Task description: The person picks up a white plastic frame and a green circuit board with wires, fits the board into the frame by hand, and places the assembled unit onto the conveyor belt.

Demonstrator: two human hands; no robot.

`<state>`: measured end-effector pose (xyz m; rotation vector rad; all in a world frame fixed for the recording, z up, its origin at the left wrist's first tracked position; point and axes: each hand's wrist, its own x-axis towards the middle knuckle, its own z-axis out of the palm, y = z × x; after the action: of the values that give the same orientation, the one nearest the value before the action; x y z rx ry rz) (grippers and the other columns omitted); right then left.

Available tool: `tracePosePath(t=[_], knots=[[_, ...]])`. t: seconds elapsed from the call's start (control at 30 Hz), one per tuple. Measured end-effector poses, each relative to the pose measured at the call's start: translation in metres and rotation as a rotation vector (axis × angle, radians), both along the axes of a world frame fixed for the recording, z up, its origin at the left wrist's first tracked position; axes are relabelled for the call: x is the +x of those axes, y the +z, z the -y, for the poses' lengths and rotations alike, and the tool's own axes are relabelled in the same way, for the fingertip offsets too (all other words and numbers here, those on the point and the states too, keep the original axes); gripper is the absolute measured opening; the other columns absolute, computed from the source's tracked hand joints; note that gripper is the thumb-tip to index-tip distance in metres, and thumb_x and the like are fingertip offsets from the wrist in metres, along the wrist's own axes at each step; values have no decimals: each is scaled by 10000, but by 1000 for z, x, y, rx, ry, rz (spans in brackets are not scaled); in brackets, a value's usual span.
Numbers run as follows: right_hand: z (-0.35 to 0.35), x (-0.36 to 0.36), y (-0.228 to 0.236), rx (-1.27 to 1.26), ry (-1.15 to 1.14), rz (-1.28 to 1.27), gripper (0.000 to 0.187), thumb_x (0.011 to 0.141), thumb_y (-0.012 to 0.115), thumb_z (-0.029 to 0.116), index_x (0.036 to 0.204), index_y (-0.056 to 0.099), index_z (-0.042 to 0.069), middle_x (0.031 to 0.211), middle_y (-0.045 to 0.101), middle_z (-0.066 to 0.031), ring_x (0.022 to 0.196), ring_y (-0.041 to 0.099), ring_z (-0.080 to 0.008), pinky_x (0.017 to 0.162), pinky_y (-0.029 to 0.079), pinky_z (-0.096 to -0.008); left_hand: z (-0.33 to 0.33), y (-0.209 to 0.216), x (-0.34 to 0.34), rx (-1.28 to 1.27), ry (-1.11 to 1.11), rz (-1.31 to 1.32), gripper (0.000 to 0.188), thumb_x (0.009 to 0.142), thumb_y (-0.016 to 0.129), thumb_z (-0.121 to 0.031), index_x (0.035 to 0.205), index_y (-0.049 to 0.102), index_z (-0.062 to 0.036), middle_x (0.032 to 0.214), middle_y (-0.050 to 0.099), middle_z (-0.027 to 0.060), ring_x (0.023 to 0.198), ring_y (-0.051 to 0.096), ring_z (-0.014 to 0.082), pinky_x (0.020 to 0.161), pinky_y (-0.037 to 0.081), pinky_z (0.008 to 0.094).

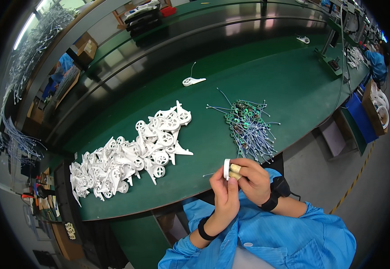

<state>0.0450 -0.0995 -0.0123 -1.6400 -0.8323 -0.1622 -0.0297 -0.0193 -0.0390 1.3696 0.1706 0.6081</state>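
Note:
Just off the table's front edge, my left hand point(225, 197) grips a white plastic housing point(227, 168) with a round end, standing on edge. My right hand point(254, 183), with pale yellow finger cots on two fingertips, is closed against the same piece from the right. A short thin wire point(208, 174) pokes out left of the fingers. The housing's inner side is hidden from view. Beyond my hands lies a heap of small green circuit boards with bluish-white wires point(250, 127). To the left spreads a large pile of similar white housings point(128, 159).
A single white housing with a wire point(193, 81) lies farther back on the green table point(159, 89), another point(303, 40) at the far right. A metal stand point(334, 49) rises near the right edge. Wire bundles point(20, 139) hang at left. A co-worker in blue point(376, 62) sits far right.

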Motion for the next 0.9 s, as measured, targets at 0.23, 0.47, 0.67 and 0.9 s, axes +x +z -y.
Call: tracePosePath(t=[0.23,0.47,0.67,0.9], knots=[[-1,-2,-17,87,13,-242,282,794,691,-49,1069,638,-22,1052,624,-139,905,635,-229,761,524,-305,-3,0,-1,9,-22,-2,393,1016,437,-96,1340,266,47,1295,441,193,1174,499,213,1022,401,352],[-3,-3,-28,313,68,-314,297,808,702,-27,1091,613,-21,1048,607,-140,900,622,-209,772,518,-305,-3,5,-2,-41,-28,-8,320,1027,437,-144,1287,313,-6,1141,544,132,863,555,108,744,481,235],[2,4,-16,101,55,-154,238,791,685,-58,1024,648,-23,996,598,-120,866,608,-212,753,503,-292,-6,4,-3,-96,-111,-3,314,1036,421,-173,1285,296,-29,834,528,53,564,436,44,468,354,189],[5,12,-13,-42,43,35,261,729,622,-104,975,636,-16,949,605,-127,827,574,-276,715,465,-343,-8,5,-7,-79,-108,-135,291,1038,402,-168,1283,339,-23,716,475,12,533,396,26,435,318,183]])
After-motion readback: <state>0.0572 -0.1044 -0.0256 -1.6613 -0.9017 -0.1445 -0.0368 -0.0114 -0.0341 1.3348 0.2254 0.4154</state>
